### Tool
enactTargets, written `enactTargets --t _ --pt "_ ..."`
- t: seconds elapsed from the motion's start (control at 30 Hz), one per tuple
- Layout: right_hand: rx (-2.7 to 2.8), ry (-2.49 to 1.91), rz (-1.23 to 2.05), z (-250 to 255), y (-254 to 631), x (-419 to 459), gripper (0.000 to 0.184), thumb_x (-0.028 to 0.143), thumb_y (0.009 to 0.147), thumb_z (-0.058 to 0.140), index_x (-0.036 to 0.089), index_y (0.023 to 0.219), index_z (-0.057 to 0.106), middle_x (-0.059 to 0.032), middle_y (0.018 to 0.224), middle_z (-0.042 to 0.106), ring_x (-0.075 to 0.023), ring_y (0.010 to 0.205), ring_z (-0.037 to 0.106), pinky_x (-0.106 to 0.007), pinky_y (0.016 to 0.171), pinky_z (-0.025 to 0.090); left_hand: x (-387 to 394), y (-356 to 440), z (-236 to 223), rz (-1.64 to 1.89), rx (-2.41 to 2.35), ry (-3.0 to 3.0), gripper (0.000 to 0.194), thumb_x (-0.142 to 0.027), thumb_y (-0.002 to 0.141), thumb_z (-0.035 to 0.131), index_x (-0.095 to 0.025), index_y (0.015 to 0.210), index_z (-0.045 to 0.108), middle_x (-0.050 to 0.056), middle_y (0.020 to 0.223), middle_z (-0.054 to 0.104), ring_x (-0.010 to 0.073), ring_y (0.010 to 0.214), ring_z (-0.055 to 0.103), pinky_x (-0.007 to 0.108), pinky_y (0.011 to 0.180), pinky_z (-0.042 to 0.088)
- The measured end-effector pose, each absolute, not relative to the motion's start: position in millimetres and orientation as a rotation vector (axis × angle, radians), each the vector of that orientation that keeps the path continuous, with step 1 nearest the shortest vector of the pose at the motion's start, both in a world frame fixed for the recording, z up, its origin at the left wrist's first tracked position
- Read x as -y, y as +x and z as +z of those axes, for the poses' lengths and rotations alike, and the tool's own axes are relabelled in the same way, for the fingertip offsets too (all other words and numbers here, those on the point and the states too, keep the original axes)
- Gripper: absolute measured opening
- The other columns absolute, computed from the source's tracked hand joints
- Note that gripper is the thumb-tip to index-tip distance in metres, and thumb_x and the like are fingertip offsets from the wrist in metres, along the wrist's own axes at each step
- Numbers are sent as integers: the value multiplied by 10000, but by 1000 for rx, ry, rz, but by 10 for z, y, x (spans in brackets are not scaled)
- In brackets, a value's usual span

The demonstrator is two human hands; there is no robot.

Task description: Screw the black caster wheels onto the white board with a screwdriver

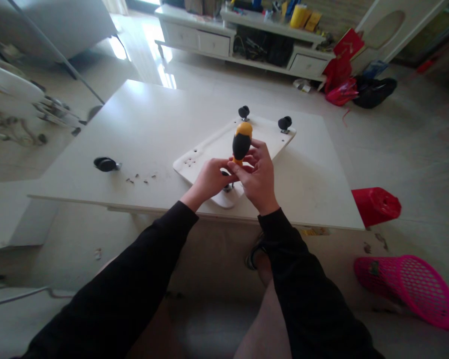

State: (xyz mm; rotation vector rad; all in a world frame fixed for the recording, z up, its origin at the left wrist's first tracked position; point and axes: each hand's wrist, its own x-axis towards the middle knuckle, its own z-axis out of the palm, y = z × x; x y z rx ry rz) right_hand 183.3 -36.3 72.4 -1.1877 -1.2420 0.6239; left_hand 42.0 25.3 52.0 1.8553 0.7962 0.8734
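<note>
A white board (217,144) lies on the white table (149,129), with two black caster wheels (244,111) (285,123) standing at its far corners. An orange and black screwdriver (241,142) stands upright over the board's near corner. My right hand (258,174) is closed around its lower handle. My left hand (209,178) pinches something small at the screwdriver's tip, beside a caster base that is mostly hidden under my fingers.
A loose black caster (105,164) lies on the table's left part with several small screws (140,178) beside it. On the floor at right are a red container (376,204) and a pink mesh basket (407,286). A low TV cabinet (243,40) stands at the back.
</note>
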Motion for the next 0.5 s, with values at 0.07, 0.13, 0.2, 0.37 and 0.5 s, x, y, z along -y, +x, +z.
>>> enactTargets --t 0.07,0.13,0.2,0.37,0.5 --pt "1239 -1192 601 732 1823 371 535 323 841 838 371 1291 554 26 1120 703 -152 915 786 -303 729 686 -265 402 530 837 -724 1862 160 -314 877 821 -170 937 859 56 870 836 222 863 774 334 837 612" --pt "1235 -1199 588 744 1815 383 535 320 847 831 374 1297 545 28 1104 690 -155 920 785 -315 744 694 -277 381 540 803 -687 1868 157 -316 892 802 -172 917 859 54 876 841 215 843 772 328 819 608" --pt "1235 -1218 583 756 1809 392 544 332 839 843 372 1295 547 31 1055 690 -167 947 786 -308 741 693 -276 376 539 805 -717 1866 168 -327 898 799 -168 895 855 49 838 833 214 828 768 322 791 602" --pt "1230 -1224 592 764 1791 395 548 411 830 865 363 1269 540 34 1051 705 -148 883 776 -277 692 671 -246 411 529 866 -811 1849 148 -309 867 831 -162 863 835 56 826 823 215 855 765 326 804 603" --pt "1222 -1207 580 763 1781 403 461 393 878 814 356 1239 529 32 1054 712 -153 917 787 -287 709 678 -253 387 598 782 -643 1824 148 -268 900 781 -170 986 852 79 966 850 218 933 784 335 856 622"
